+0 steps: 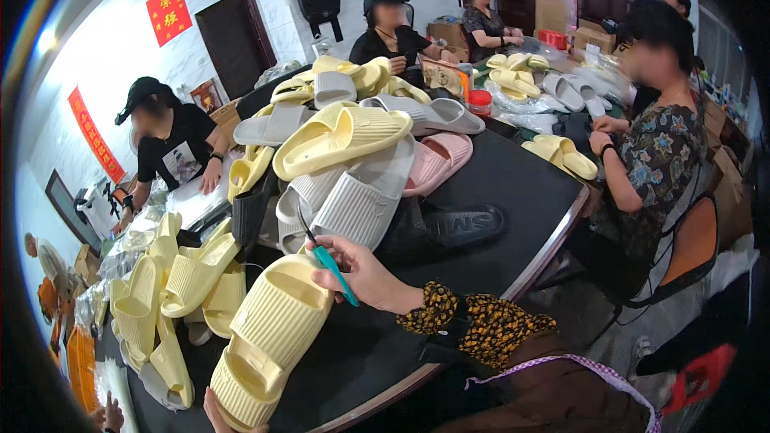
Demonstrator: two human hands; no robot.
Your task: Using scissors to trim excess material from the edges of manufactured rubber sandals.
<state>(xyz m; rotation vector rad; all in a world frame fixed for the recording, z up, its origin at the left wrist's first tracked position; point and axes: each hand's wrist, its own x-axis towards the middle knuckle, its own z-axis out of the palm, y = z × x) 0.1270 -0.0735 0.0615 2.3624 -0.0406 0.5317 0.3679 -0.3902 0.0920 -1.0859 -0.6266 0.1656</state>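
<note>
Yellow slippers (273, 317), ribbed across the straps and overlapped end to end, slant between the two hands just above the dark tabletop. The left hand (220, 415), partly cut off by the lower edge, is closed around their near end, thumb along the side. It seems to bear the weight there, perhaps so that the straps face up and can be looked over. The right hand (361, 271) is by the far end, fingers bent round the teal handle (335, 275) of a small tool. Its dark, narrow blade (305, 226) points away from the wrist, probably carried that way to stay clear of the soft straps. Whether any right fingertips also press on the slipper is hard to tell, as the handle covers that spot.

So the held slippers lie directly above the left hand's grip and to the left of the right hand, running up towards the latter. Just beyond the right hand rises a heap of grey and yellow slippers (365, 207), with a pink slipper (437, 164) at its right side and a black slipper (469, 224) nearer. More loose yellow pairs (196, 277) lie left of both hands, likely spread there for easy reach.
</note>
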